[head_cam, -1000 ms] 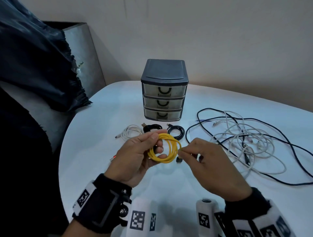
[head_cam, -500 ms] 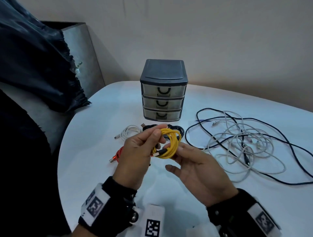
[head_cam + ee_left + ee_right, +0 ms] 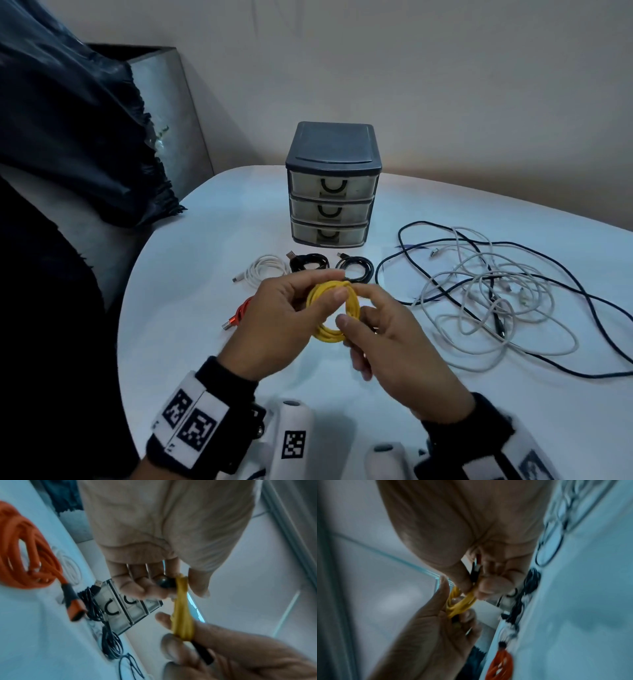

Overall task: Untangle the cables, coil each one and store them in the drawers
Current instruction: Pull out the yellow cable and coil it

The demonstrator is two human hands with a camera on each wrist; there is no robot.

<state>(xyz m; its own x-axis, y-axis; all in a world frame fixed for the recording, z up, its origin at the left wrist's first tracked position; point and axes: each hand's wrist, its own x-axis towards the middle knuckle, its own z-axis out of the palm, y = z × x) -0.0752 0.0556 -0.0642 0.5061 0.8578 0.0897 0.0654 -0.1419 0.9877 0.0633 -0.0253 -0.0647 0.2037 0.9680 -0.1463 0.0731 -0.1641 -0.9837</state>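
Two bare hands, each wrist in a black band [image 3: 219,387] carrying white blocks [image 3: 191,416] printed with black square codes.

Orange cable [image 3: 239,310] is mostly hidden behind left hand [image 3: 274,329]. Tangled cables [image 3: 513,298] are cut off at right edge. Drawer [image 3: 331,187] contents possibly unreadable through frosted fronts.

My right hand [image 3: 481,584] and left hand [image 3: 440,622] pinch the yellow cable coil [image 3: 462,603]; an orange coil [image 3: 500,665] lies on the bench [image 3: 582,615].
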